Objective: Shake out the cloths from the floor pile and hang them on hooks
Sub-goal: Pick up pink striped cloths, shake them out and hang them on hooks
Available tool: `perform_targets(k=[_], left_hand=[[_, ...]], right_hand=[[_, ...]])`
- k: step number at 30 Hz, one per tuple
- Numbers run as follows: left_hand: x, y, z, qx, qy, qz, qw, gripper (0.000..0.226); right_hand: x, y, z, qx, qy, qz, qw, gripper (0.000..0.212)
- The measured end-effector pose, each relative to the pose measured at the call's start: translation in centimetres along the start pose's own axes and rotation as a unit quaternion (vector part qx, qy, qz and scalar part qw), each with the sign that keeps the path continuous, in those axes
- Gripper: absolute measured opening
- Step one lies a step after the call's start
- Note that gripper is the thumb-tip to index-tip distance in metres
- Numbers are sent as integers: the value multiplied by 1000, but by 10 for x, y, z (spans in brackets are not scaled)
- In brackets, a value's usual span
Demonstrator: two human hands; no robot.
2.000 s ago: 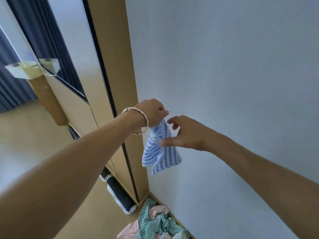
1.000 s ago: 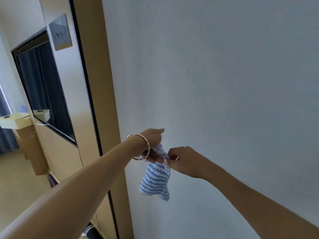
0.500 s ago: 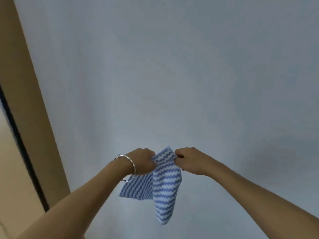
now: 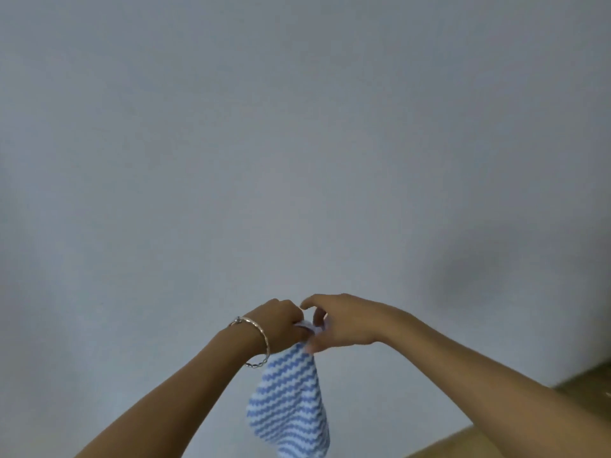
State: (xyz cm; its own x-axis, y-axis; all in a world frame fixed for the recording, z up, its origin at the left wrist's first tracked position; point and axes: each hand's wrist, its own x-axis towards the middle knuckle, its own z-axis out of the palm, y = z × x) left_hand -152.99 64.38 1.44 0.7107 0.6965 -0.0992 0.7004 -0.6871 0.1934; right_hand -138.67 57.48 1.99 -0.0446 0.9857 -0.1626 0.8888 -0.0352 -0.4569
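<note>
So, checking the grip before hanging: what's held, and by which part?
The blue-and-white zigzag cloth, by its bunched top edge: left hand grips, right hand pinches.

A plain wall (image 4: 297, 127) closes the front, apparently near; a tan surface (image 4: 588, 381) edges lower right.

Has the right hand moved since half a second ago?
Cannot tell against the plain wall, since the camera swung; the right hand and left hand, apart before, now meet atop the striped cloth.

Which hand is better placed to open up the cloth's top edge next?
Right, probably: the left hand grips the bunched top of the striped cloth, carrying it, while the right hand only pinches there lightly.
</note>
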Motion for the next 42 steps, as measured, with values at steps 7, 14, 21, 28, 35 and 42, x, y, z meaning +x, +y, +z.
perform_targets(k=[7,14,21,28,35,42], left_hand=[[17,121,15,20,28,73,997,28],[55,257,62,61,-30,123,990,26],[99,400,93,29,-15,251,967,26],[135,551,131,15,-31,419,907,33],[187,685,158,71,-59,516,852,35],[252,790,160,23,-64,605,793,37]], right_hand=[[-108,98,-39,-153,68,22,986,30],[-238,226,-78,-173,16,149,973,34],[-350,331,-86,-97,64,286,951,24],[-448,408,-85,-27,122,370,921,17],[-519,477,-110,-24,158,530,832,24],[-547,541,-162,12,196,620,760,33]])
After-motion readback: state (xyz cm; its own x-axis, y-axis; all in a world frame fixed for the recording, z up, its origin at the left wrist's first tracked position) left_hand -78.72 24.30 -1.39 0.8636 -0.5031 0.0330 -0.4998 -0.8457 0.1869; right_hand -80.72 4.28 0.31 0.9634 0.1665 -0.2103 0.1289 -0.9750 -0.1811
